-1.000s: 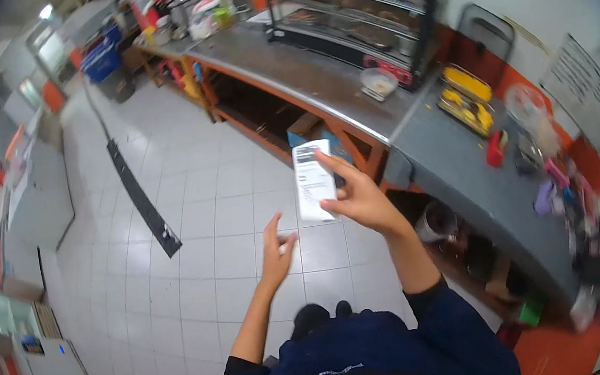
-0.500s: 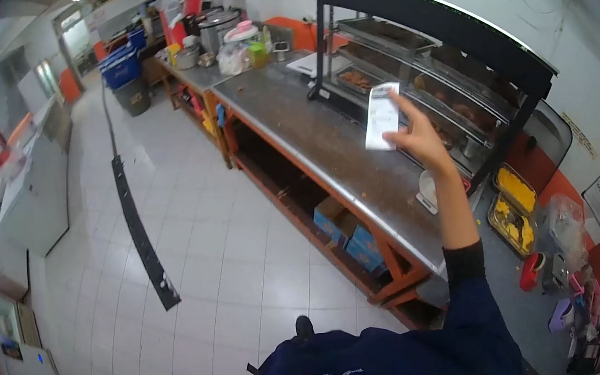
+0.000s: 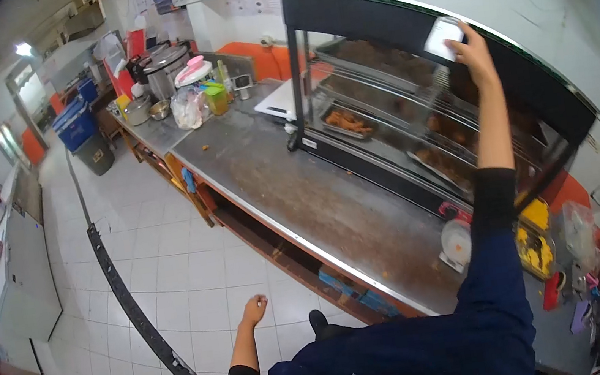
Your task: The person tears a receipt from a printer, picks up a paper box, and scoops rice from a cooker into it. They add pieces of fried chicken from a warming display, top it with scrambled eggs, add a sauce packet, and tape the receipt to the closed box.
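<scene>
My right hand (image 3: 475,55) is raised to the upper black frame of a glass food display warmer (image 3: 323,134). Between its thumb and fingers it grips a small white paper slip, likely a receipt (image 3: 444,38), held against the dark frame. Trays of fried food (image 3: 347,122) sit on the shelves behind the glass. My left hand (image 3: 256,310) hangs low over the tiled floor, away from the counter. Its fingers are curled in, and what they hold, if anything, is too small to make out.
The metal counter (image 3: 274,168) runs along the wall, with a large pot (image 3: 164,67) and a green cup (image 3: 216,98) at its far end. A kitchen scale (image 3: 455,246) and a tray of yellow food (image 3: 534,246) stand at right. A black strip (image 3: 133,311) crosses the floor.
My right hand has moved up and to the right with the receipt, from above the counter to the warmer's top frame. My left hand has come into view.
</scene>
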The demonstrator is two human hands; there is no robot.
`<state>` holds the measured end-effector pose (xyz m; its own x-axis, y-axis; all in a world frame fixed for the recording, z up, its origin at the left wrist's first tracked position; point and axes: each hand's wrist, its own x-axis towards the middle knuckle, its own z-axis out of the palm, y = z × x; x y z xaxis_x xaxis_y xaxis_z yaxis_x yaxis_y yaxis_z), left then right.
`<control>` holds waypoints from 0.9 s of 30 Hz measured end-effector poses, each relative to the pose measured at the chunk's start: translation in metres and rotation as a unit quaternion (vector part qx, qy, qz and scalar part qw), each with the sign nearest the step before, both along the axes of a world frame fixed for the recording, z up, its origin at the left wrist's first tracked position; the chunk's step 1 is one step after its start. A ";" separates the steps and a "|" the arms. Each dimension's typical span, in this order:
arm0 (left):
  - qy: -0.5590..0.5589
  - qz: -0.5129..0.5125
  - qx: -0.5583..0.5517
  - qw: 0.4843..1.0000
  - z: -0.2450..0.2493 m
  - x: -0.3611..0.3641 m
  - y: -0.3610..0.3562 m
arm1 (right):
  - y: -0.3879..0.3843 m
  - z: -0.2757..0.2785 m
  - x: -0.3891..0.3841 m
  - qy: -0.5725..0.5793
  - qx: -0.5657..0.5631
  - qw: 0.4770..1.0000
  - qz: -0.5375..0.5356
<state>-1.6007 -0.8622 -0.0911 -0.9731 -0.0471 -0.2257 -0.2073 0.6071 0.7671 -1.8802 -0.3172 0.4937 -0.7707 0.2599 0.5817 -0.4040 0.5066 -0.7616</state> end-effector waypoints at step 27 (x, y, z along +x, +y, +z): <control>-0.248 0.266 -0.201 0.910 -0.119 -0.109 -0.512 | -0.129 -0.034 -0.146 0.222 0.442 0.544 -0.678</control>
